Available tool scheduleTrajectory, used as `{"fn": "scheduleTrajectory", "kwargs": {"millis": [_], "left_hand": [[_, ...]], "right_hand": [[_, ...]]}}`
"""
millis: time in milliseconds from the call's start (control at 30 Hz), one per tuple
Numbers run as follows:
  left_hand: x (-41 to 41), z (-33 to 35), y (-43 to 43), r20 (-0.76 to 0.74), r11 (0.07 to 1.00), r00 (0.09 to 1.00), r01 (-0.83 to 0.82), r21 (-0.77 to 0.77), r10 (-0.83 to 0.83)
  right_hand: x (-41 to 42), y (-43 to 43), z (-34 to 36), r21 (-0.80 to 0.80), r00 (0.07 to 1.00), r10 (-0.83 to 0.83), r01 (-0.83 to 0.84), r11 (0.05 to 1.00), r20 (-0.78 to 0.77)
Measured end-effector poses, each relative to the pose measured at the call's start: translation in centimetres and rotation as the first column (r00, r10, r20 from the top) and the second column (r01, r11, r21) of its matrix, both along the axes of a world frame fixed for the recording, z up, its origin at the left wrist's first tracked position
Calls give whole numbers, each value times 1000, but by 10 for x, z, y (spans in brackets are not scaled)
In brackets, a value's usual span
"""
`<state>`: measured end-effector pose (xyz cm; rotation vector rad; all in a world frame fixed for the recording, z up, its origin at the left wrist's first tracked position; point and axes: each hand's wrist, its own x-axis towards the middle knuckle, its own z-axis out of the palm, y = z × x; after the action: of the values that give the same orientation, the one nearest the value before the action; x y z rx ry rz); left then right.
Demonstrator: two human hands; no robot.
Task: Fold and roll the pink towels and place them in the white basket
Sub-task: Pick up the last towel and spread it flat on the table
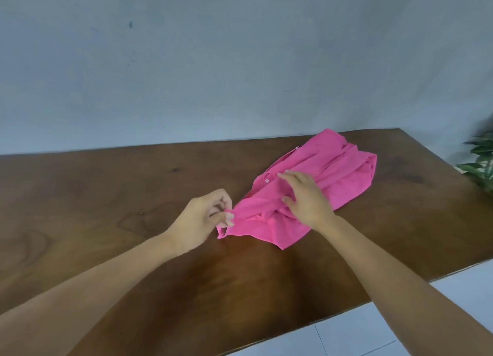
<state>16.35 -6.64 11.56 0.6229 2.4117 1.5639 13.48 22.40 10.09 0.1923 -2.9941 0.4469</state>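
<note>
**Pink towel (344, 177) during folding.** The cloth is shown partly folded and rumpled on the right half of the wooden table (106, 195), close to its far edge. Its near corner is pinched between the thumb and curled fingers of the left hand (202, 217). The right hand (306, 198) is laid on the middle of the cloth with fingers extended and pressing, and nothing is visibly gripped by it. The fabric is judged light, thin and limp: creases are likely to be held poorly, layers are likely to slide over one another, and no breakage is to be feared. Hold is best taken at corners and hems, with a flat palm set on the layers while an edge is drawn taut. The white basket is not seen. A plant (480, 161) is cut off at the right edge.
</note>
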Motion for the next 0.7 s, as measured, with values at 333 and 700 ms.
{"fn": "scheduleTrajectory", "kwargs": {"millis": [333,700], "left_hand": [[-16,-21,-65,-221,971,974,-105,-213,57],[-9,-49,-146,-254,925,963,-18,-379,-85]], "right_hand": [[24,-17,1,260,958,152,-87,962,-243],[106,-89,-41,154,965,260,-259,953,13]]}}
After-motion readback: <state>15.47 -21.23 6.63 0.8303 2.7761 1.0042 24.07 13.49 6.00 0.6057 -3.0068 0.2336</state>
